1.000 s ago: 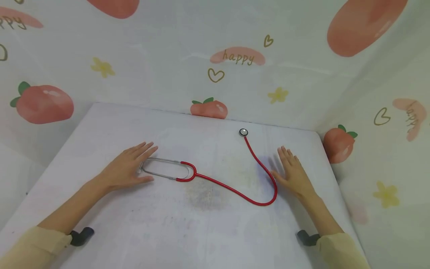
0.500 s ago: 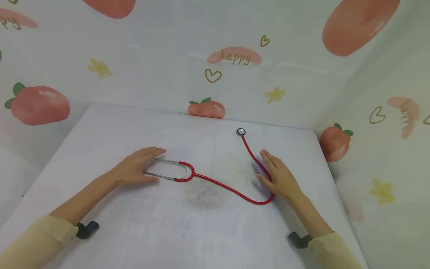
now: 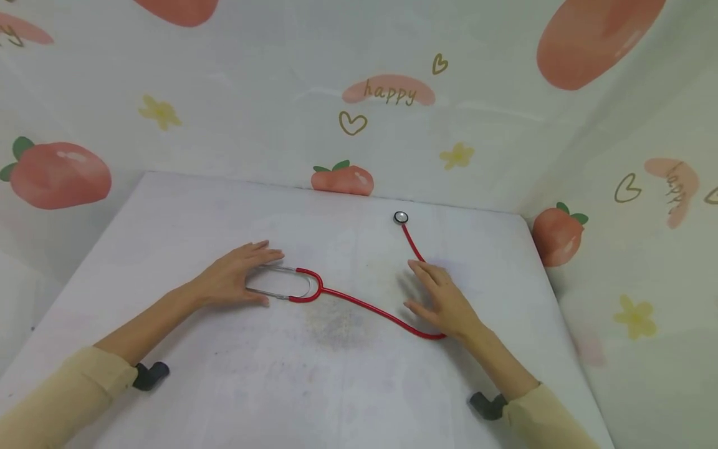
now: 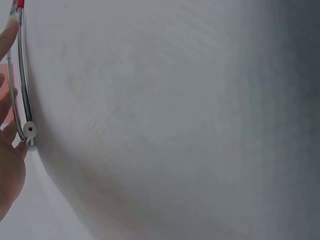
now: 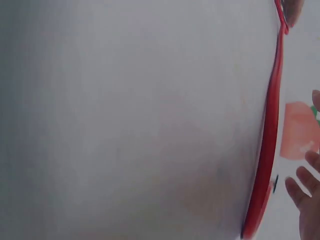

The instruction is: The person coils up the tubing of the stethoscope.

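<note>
Your left grip [image 3: 232,274] is spread over the stethoscope's [image 3: 364,304] metal ear tubes [image 3: 272,294], thumb and fingers apart, nothing pinched; I can't tell whether skin meets metal. Your right grip [image 3: 449,305] is spread too, over the bend of the stethoscope's red tubing, contact equally unclear. An earpiece [image 4: 30,130] at the stethoscope's near-left end shows close to your left palm. The stethoscope itself lies on the worktop [image 3: 336,399], with its chest piece [image 3: 401,217] at its far end. Beyond the stethoscope stands a fruit-printed backdrop [image 3: 258,125].

You seem to be positioning both hands, with no hold taken yet. The next move would call for lowering your fingers around the ear tubes and tubing, then closing them evenly.
</note>
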`<state>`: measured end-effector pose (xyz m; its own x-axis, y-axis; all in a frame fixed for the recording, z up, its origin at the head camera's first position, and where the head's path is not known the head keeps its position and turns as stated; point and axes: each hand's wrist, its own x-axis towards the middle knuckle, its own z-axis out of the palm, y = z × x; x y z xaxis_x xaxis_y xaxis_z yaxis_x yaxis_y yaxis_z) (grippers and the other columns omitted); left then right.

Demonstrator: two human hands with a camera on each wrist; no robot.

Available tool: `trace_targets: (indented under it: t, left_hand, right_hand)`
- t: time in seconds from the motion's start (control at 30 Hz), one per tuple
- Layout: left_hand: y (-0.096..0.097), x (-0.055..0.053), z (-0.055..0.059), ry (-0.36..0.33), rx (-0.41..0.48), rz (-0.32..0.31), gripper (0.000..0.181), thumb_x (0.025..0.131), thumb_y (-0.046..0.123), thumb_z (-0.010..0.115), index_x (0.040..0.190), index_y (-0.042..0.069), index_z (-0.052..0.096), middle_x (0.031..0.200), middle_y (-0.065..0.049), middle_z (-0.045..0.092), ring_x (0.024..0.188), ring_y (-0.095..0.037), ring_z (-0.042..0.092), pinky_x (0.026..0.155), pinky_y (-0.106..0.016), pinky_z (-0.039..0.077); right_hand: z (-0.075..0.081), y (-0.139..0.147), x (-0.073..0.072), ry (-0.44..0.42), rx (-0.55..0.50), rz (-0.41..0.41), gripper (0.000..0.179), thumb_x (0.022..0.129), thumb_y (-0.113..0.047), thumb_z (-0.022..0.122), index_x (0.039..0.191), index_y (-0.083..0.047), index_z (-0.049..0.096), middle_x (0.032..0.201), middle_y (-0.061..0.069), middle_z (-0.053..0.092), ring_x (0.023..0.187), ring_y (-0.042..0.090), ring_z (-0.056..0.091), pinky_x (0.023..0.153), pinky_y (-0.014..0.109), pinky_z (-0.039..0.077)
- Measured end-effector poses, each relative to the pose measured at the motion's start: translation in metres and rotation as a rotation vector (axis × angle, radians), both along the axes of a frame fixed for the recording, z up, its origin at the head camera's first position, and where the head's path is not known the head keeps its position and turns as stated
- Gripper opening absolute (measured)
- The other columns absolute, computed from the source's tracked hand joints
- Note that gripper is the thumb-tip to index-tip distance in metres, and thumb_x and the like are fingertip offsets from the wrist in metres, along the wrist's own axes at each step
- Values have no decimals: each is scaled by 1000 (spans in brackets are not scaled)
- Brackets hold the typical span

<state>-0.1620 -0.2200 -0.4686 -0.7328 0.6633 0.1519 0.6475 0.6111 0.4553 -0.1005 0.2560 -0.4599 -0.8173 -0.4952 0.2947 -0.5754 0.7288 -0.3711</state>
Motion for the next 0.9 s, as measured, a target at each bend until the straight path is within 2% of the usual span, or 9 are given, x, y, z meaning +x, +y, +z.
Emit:
trace_targets:
  t: [0.2,0.47,0.6,0.77,0.9]
  left_hand:
    - [-1,-2,-4,24,-5,-44,84,73,48,86,143,14,54,148,-8,51,144,-41,31,117,-55,18]
    - [-3,-4,-7,60,-16,-60,76,75,43,85,140,13,58,148,-11,50,142,-42,33,116,-57,20]
    - [-5,-4,-7,44,-24,-54,75,76,43,85,140,14,58,149,-9,50,143,-40,33,118,-53,20]
    - [-4,-3,-5,35,-35,-40,77,74,42,87,141,16,58,148,-4,51,142,-35,36,117,-50,25]
    - [-3,-3,-5,78,-34,-40,76,73,41,87,139,16,60,144,-2,55,139,-33,42,113,-51,32]
  right_hand:
    - [-6,-16,5,-76,-27,50,77,85,-31,78,150,-9,42,149,6,44,136,26,42,106,47,41]
    - [-12,-29,6,-52,-8,120,74,83,-30,80,146,-8,49,154,15,39,143,34,33,106,55,40]
    - [-13,-36,6,-74,12,162,70,84,-31,79,144,-9,51,155,15,38,144,37,32,105,55,41]
    - [-14,-43,5,-107,44,172,63,88,-34,75,143,-11,55,158,12,35,147,33,28,110,51,37]
    - [-18,-47,4,-114,73,188,56,91,-33,72,141,-11,58,158,11,35,148,32,26,113,50,33]
